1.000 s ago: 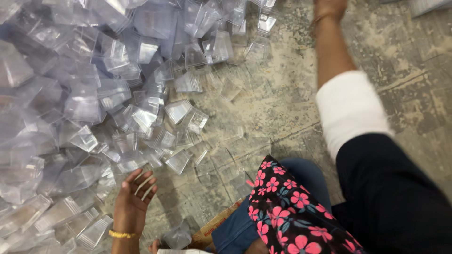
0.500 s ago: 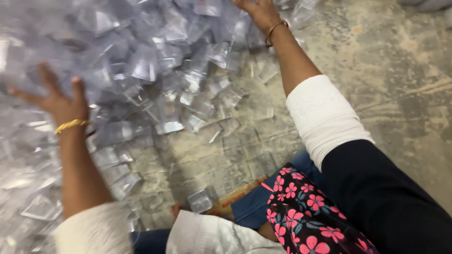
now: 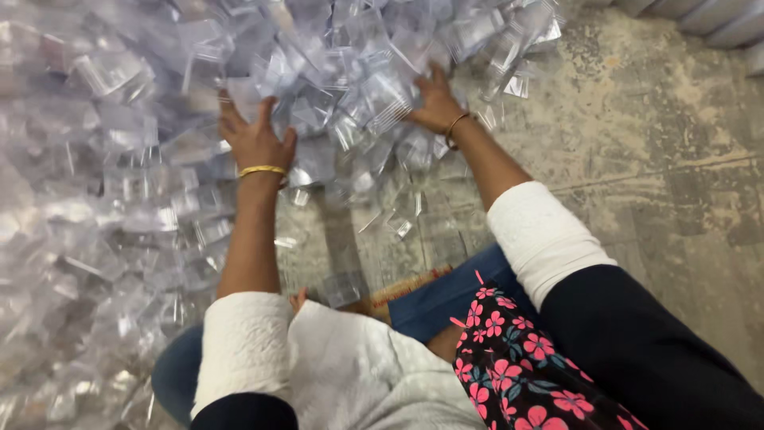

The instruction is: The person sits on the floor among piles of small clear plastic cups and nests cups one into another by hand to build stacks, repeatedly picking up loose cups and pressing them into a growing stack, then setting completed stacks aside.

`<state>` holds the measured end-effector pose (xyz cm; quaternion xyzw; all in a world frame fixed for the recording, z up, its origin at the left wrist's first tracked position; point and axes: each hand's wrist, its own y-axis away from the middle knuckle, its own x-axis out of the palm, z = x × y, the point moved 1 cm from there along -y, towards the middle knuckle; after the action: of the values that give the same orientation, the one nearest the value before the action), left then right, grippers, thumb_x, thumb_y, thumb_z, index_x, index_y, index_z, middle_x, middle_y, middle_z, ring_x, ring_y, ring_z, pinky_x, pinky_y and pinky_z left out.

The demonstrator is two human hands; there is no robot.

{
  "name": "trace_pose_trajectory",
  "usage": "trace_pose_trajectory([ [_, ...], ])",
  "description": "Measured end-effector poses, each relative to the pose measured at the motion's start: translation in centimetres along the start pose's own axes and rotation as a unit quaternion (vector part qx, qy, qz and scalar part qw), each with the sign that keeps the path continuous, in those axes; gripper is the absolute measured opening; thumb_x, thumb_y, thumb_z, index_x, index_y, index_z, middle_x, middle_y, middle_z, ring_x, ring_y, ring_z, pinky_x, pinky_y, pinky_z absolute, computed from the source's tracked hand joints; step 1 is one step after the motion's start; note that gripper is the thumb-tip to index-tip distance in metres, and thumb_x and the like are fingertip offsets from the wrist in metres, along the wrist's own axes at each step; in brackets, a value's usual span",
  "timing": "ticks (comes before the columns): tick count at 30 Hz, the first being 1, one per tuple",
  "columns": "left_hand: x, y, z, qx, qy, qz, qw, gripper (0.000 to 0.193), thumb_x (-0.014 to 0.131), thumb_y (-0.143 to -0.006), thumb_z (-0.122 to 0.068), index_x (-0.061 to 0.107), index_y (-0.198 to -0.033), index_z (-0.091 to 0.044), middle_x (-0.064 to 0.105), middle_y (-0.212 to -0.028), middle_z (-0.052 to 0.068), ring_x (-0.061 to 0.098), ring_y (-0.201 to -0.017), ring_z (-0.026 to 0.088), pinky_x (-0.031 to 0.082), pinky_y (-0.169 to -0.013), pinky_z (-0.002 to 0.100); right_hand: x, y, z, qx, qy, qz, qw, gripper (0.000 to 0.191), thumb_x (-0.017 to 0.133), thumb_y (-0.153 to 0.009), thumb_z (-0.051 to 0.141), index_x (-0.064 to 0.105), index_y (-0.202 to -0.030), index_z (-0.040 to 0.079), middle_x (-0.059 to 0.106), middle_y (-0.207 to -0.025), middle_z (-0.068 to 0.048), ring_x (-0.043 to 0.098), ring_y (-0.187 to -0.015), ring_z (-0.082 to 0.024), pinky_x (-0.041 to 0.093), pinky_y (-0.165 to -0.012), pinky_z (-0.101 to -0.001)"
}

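Note:
A big heap of small clear plastic pouches covers the floor at the left and top. My left hand, with a gold bangle at the wrist, lies flat on the heap with fingers spread. My right hand, with a thin bracelet, presses into the pouches near the top centre, fingers partly buried. Neither hand visibly grips a pouch. Both arms reach forward in white sleeves.
Bare, stained concrete floor lies to the right of the heap. A few loose pouches are scattered between my arms. My knees in blue jeans and a flowered cloth fill the bottom of the view.
Both hands have moved towards each other over the heap: the left from the far left to the middle, the right down from the top edge. The view has shifted.

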<state>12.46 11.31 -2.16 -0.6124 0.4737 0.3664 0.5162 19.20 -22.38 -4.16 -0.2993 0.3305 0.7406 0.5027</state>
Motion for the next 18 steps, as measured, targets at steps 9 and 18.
trace_pose_trajectory([
  [9,-1.8,2.9,-6.3,-0.137,-0.021,0.256,0.957,0.091,0.065,-0.09,-0.009,0.028,-0.16,-0.053,-0.016,-0.169,0.011,0.023,-0.146,0.058,0.028,-0.105,0.08,2.0,8.3,2.3,-0.115,-0.079,-0.039,0.989,0.089,0.078,-0.085,0.044,0.035,-0.157,0.016,0.039,-0.157,-0.021,0.035,-0.146,-0.039,0.03,-0.116,-0.0535],
  [18,-2.9,-0.9,-9.2,-0.156,-0.048,0.267,0.95,0.099,0.069,-0.086,-0.002,0.021,-0.163,-0.043,-0.018,-0.165,0.019,0.024,-0.146,0.058,0.032,-0.103,0.08,6.0,21.6,3.6,-0.151,-0.063,-0.229,0.959,0.031,0.069,-0.089,0.006,0.067,-0.12,0.008,0.064,-0.123,-0.014,0.057,-0.119,-0.035,0.043,-0.105,-0.0465],
])
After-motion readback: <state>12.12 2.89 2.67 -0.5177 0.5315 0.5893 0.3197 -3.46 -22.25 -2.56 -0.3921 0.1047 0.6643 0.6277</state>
